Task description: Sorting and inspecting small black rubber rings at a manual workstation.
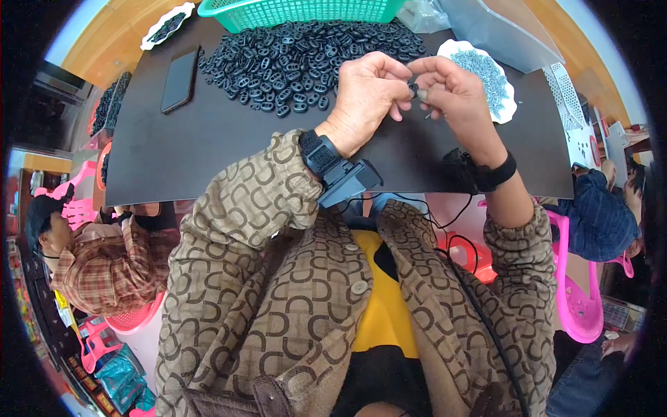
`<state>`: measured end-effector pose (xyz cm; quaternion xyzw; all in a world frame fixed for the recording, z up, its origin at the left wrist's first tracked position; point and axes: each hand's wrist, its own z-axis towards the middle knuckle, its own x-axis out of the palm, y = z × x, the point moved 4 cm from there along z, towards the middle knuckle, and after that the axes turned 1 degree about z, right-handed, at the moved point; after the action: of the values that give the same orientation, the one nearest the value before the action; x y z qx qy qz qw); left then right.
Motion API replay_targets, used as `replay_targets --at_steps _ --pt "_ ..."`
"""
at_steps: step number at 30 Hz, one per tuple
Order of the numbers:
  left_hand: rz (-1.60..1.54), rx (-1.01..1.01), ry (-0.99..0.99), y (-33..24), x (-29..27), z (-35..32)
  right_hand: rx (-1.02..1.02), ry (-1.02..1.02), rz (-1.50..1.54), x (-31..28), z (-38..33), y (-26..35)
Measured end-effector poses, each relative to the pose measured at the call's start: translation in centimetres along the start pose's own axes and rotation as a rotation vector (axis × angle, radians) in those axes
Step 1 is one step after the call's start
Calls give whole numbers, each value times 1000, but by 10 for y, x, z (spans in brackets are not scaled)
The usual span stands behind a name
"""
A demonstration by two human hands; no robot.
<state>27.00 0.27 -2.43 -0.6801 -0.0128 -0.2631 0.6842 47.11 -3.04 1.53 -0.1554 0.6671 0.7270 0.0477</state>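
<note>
My left hand [366, 94] and my right hand [455, 89] meet above the table, right of a heap of black parts. Between their fingertips is a small black plastic part [415, 89], mostly hidden by the fingers; both hands are closed on it in a pinch. A thin, screw-like sliver [427, 116] shows below my right fingers, too small to make out surely. The heap [292, 62] holds many flat oval black pieces with holes. Close beyond my right hand stands a white scalloped plate [509, 104] full of small silvery screws [483, 73].
The dark table [243, 153] bears a phone [180, 79] at left, a green basket [299, 14] behind the heap, and a white dish [186, 10] of black pieces far left. A translucent bin [504, 31] stands far right. Cables hang below the table edge. People sit at both sides.
</note>
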Motion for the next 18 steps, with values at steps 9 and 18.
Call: replay_targets --at_steps 9,18 --pt "123 36 52 -2 -1 -4 -248 -53 -105 9 -10 -1" --pt "0 -26 97 0 3 -8 -222 -68 22 6 -26 9"
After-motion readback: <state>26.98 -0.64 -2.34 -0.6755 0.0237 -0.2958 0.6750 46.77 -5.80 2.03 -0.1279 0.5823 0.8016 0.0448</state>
